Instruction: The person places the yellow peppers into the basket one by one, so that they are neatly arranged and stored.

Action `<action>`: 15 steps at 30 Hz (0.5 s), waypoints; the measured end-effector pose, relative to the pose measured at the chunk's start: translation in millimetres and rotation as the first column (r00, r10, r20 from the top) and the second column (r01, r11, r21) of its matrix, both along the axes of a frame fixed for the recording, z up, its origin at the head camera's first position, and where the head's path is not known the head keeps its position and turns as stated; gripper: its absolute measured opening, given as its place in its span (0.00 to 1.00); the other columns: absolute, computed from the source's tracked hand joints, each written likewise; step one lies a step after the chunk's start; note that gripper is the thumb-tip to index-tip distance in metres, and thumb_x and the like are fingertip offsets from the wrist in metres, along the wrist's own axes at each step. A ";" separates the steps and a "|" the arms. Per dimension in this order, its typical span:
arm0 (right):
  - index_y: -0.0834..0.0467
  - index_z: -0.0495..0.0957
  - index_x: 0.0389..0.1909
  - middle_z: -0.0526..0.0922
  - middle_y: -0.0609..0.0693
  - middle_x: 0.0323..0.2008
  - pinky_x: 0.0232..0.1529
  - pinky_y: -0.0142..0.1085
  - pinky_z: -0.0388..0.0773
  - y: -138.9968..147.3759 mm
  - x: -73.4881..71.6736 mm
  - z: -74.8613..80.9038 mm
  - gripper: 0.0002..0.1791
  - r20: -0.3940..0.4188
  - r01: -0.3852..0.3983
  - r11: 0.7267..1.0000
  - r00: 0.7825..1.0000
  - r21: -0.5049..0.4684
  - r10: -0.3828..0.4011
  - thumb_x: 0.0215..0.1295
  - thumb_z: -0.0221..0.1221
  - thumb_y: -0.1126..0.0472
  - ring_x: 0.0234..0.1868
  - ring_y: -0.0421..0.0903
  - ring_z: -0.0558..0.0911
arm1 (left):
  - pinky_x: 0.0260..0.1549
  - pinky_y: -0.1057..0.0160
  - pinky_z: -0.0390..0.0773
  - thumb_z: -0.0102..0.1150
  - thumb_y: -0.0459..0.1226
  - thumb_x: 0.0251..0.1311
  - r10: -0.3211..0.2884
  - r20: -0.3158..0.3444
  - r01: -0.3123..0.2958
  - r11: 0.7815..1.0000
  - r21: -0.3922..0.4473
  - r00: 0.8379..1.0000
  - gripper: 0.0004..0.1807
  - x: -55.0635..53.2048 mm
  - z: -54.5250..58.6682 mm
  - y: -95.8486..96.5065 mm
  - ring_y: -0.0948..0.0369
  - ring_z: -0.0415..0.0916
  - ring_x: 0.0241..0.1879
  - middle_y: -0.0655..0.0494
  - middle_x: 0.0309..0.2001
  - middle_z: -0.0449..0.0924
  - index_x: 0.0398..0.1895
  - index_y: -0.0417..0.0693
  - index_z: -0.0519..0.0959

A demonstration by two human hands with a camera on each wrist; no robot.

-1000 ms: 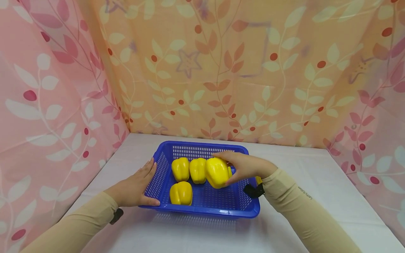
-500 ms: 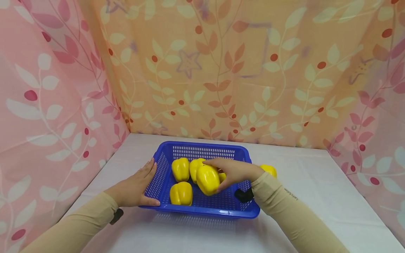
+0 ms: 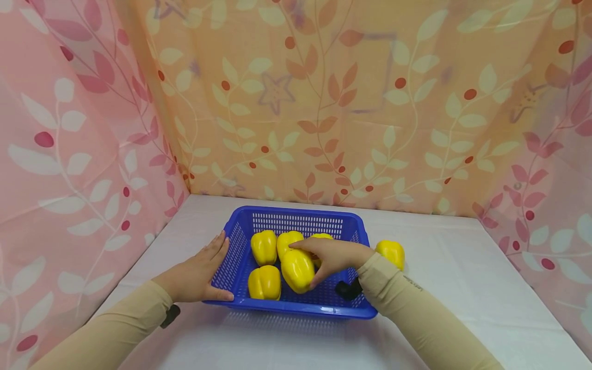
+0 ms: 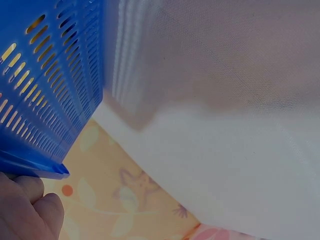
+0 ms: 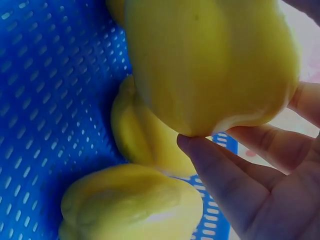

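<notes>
My right hand [image 3: 334,255] grips a yellow bell pepper [image 3: 297,271] between thumb and fingers, inside the blue plastic basket [image 3: 319,308]. The right wrist view shows that pepper [image 5: 210,60] up close, fingertips at its end. Along the basket's back side sit three more yellow peppers: one at left [image 3: 264,247], a middle one [image 3: 288,242], and a right one [image 3: 322,236] largely hidden by the hand. Another pepper [image 3: 264,282] lies at the front left, beside the held one. My left hand [image 3: 199,271] rests on the basket's left rim with straight fingers, its thumb on the front corner.
Outside the basket, right of it, another yellow pepper [image 3: 390,253] stands on the white tabletop [image 3: 444,257], partly behind the right sleeve [image 3: 407,303]. Floral cloth [image 3: 324,103] hangs at the back and on both sides.
My right hand has moved left and toward the front with the pepper, lowering it next to the front-left one. The back-right pepper and the one outside have come into view. The left hand stays put.
</notes>
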State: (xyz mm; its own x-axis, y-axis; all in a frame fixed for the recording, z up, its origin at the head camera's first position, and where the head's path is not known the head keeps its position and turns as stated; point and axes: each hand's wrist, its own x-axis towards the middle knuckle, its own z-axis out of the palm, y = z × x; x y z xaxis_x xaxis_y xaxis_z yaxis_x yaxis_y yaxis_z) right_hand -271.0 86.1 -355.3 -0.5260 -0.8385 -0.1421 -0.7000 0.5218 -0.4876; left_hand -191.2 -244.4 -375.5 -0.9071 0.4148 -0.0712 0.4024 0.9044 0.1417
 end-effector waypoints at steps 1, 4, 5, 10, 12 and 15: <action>0.50 0.58 0.67 0.65 0.43 0.62 0.60 0.39 0.64 -0.9 0.1 -0.1 0.48 0.002 -0.002 1.000 1.000 0.004 0.002 0.44 0.70 0.46 0.56 0.40 0.67 | 0.62 0.45 0.51 0.50 0.74 0.37 -0.001 -0.002 0.001 1.000 0.001 1.000 0.68 0.0 -0.1 -0.1 0.44 0.38 0.70 0.41 0.72 0.31 0.70 0.37 0.39; 0.48 0.57 0.67 0.65 0.43 0.62 0.60 0.39 0.64 -3.4 0.9 0.1 0.48 0.013 -0.005 1.000 1.000 0.023 0.005 0.44 0.70 0.46 0.57 0.40 0.67 | 0.62 0.45 0.52 0.49 0.74 0.37 0.000 -0.003 0.000 1.000 -0.004 1.000 0.68 0.3 -0.2 0.1 0.45 0.37 0.70 0.41 0.72 0.31 0.71 0.37 0.39; 0.48 0.57 0.67 0.65 0.43 0.62 0.61 0.39 0.64 -4.1 1.4 0.3 0.48 0.015 -0.005 1.000 1.000 0.030 0.005 0.44 0.70 0.46 0.57 0.40 0.67 | 0.62 0.45 0.52 0.49 0.74 0.37 0.000 -0.003 0.000 1.000 -0.004 1.000 0.68 0.5 -0.1 0.2 0.45 0.37 0.70 0.41 0.72 0.31 0.71 0.37 0.39; 0.47 0.58 0.67 0.65 0.42 0.62 0.61 0.40 0.64 -6.3 1.8 -0.7 0.49 0.001 -0.001 0.998 1.000 0.055 0.001 0.43 0.70 0.46 0.57 0.40 0.67 | 0.62 0.45 0.52 0.50 0.74 0.37 -0.001 -0.002 0.001 1.000 -0.002 1.000 0.67 0.4 0.1 0.4 0.44 0.38 0.70 0.40 0.72 0.31 0.70 0.37 0.39; 0.48 0.58 0.67 0.65 0.43 0.62 0.62 0.41 0.63 -6.9 1.1 -2.2 0.49 -0.011 -0.008 0.998 1.000 0.062 0.009 0.43 0.70 0.46 0.58 0.41 0.67 | 0.62 0.44 0.53 0.50 0.73 0.37 0.002 0.000 -0.002 1.000 -0.003 1.000 0.67 0.2 0.2 0.3 0.44 0.38 0.70 0.41 0.72 0.31 0.71 0.37 0.39; 0.48 0.58 0.67 0.65 0.43 0.62 0.62 0.41 0.62 -7.8 -0.3 -4.8 0.49 -0.027 -0.024 0.997 0.999 0.067 0.026 0.43 0.70 0.45 0.59 0.41 0.66 | 0.61 0.44 0.54 0.50 0.74 0.37 0.008 0.004 -0.008 1.000 0.000 1.000 0.67 -0.2 0.1 0.4 0.44 0.38 0.69 0.41 0.72 0.31 0.71 0.37 0.39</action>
